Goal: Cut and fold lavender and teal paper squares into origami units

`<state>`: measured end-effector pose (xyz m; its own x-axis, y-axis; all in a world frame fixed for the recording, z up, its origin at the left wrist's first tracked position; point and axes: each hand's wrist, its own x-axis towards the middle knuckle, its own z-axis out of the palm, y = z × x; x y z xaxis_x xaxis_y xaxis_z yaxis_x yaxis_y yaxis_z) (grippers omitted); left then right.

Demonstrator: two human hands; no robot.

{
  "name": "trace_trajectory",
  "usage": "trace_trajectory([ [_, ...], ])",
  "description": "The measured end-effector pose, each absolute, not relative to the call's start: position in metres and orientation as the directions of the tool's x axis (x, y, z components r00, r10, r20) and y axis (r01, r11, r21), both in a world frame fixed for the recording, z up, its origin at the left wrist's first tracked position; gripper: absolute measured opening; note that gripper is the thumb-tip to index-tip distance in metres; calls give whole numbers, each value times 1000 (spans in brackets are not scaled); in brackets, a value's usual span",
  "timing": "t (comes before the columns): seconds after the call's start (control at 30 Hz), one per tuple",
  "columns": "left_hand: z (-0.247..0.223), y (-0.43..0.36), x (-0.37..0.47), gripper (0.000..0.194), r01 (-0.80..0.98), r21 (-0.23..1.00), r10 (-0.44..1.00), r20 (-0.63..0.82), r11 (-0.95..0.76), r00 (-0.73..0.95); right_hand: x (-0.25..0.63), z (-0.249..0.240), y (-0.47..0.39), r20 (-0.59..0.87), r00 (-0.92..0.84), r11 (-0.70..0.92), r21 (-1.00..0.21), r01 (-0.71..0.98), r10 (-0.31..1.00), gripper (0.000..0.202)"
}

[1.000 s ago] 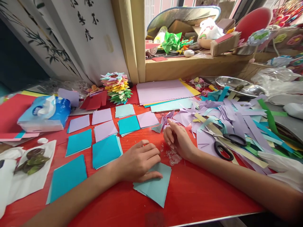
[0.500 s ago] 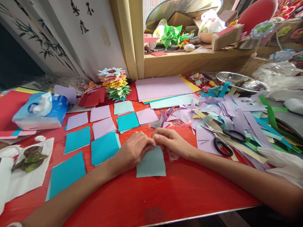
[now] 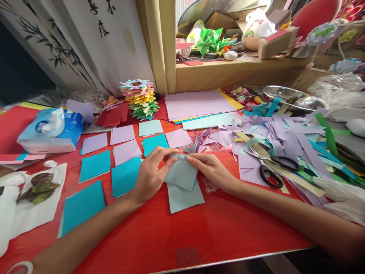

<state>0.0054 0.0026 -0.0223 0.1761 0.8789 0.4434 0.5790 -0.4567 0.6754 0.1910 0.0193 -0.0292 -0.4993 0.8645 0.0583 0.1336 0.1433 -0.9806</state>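
A pale blue-green paper square [image 3: 182, 173] is pinched by its far edge between my two hands, tilted above the table. My left hand [image 3: 154, 171] grips its left corner with thumb and fingers. On the right corner, my right hand [image 3: 209, 167] closes with the thumb on top. Beneath it, partly covered, lies another pale blue-green sheet [image 3: 186, 199] flat on the red table [image 3: 228, 232]. Just beyond my fingertips rest some folded purple and grey-green paper pieces [image 3: 201, 140]. Stacks of teal squares [image 3: 125, 177] and lilac squares [image 3: 127, 153] lie left of my left hand.
Black-handled scissors [image 3: 270, 175] lie right among paper strips [image 3: 296, 148]. A tissue pack [image 3: 51, 129] and leaves on a napkin [image 3: 40, 188] are at left. A folded-paper tower [image 3: 139, 99] stands at the back, near large lilac sheets [image 3: 196, 104]. A metal bowl [image 3: 293, 97] sits back right.
My hands have drawn apart and lifted a pale blue-green square, which now shows tilted over the sheet below. The view has shifted slightly.
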Motion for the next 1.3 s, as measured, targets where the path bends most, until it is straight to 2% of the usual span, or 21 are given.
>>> trace_trajectory([
  [0.07,-23,2,6,23,564,704,888,442,-432,128,191,-28,19,67,-488,146,-981,126,870,35],
  [0.13,-23,3,6,17,533,745,899,431,-400,73,191,-27,19,71,-476,131,-987,93,877,35],
  [0.23,-24,2,6,5,534,697,853,512,-479,98,191,-26,20,54,-491,53,-998,-17,870,31],
  [0.3,-24,2,5,5,565,581,767,623,-586,155,190,-26,21,13,-519,-55,-992,-115,855,28],
  [0.4,-25,1,2,14,601,340,605,732,-723,313,190,-30,22,-56,-529,-192,-960,-206,847,27],
  [0.53,-29,4,-2,25,538,32,401,703,-842,587,191,-34,24,-106,-509,-260,-935,-242,854,27],
  [0.63,-32,8,-5,28,502,-94,325,657,-860,680,191,-35,25,-125,-504,-269,-937,-224,855,28],
  [1.0,-35,10,-2,25,476,-136,255,701,-869,666,191,-34,26,-135,-531,-272,-944,-188,836,23],
  [1.3,-31,9,-1,24,435,-201,208,657,-878,724,191,-34,26,-134,-544,-278,-941,-192,828,22],
])
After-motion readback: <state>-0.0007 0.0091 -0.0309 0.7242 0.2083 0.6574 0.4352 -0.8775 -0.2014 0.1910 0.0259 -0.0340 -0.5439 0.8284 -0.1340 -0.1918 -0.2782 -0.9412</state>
